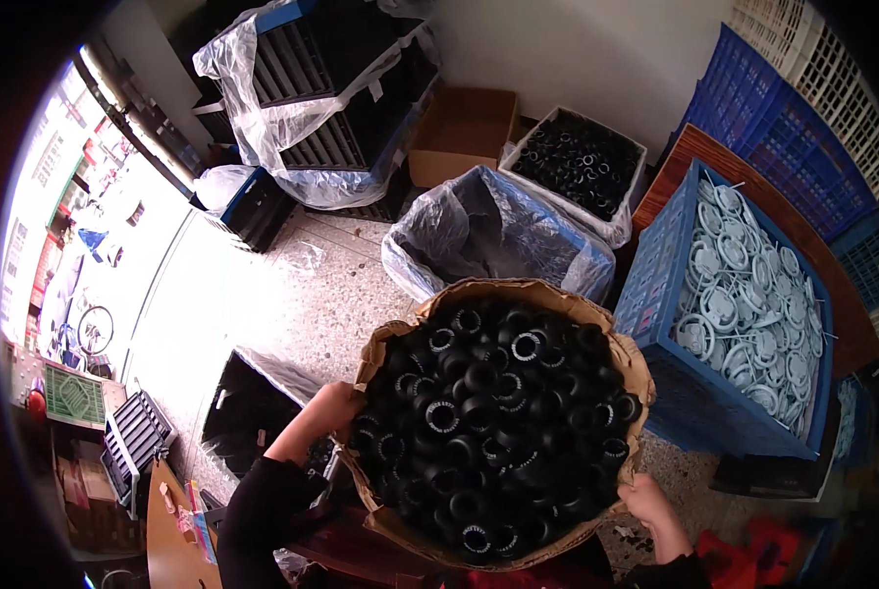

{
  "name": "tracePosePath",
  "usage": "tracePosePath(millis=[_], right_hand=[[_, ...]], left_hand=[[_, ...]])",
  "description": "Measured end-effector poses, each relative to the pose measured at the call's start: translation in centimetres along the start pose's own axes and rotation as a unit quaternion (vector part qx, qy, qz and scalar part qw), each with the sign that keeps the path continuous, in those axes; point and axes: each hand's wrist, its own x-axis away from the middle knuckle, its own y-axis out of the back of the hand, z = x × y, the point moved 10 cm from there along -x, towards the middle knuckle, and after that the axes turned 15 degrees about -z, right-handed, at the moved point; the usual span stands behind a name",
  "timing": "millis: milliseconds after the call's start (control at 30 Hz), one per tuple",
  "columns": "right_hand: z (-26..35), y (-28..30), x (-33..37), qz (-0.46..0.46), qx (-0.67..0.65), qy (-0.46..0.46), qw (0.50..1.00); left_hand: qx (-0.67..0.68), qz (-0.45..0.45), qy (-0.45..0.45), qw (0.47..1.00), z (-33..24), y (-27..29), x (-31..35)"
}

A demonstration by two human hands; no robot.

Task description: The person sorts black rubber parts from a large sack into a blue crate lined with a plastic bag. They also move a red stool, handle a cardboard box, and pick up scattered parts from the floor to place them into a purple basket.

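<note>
A brown paper-like carton (632,363) with a crumpled, rounded rim is held in front of me. Small black ring-shaped parts (480,412) heap up inside it, many with white print around the hole. My left hand (335,405) is closed on the carton's left rim. At the lower right, my right hand (647,497) grips the opposite edge, its fingers folded against the brown wall. The underside of the carton is hidden. Just beyond the far rim stands a crate lined with clear plastic (488,231), dark inside.
A blue crate (655,285) of pale blue plastic parts stands at right. Behind are a white bin (631,201) of black rings, an open cardboard box (459,133) and plastic-wrapped black crates (331,128). A dark lined container (248,407) sits at left, near a bright doorway.
</note>
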Motion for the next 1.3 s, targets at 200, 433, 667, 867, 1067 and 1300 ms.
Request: tracePosePath(millis=[200,433,667,867,1067,1300], right_hand=[[9.3,-9.0,-8.0,0.071,-0.040,0.112,0.990],[20.9,-18.3,-13.2,0.189,0.052,0.115,0.974],[24.2,-25.7,-20.8,0.241,0.100,0.161,0.952],[23.9,-30.6,-24.1,0.268,0.042,0.101,0.957],[25.3,-32.0,-26.9,0.254,0.060,0.038,0.965],[24.6,-34.6,-28.5,0.280,0.004,0.007,0.960]], left_hand=[[0.048,-0.050,0.079,0.994,9.1,6.5,-2.1],[0.000,-0.072,0.181,0.981,16.9,11.7,-3.9],[0.022,-0.047,0.314,0.948,20.7,11.6,-8.0],[-0.042,0.006,0.299,0.953,19.9,13.0,-14.7],[-0.097,0.043,0.239,0.965,20.4,13.5,-21.6],[-0.121,0.074,0.234,0.962,19.6,14.2,-25.4]])
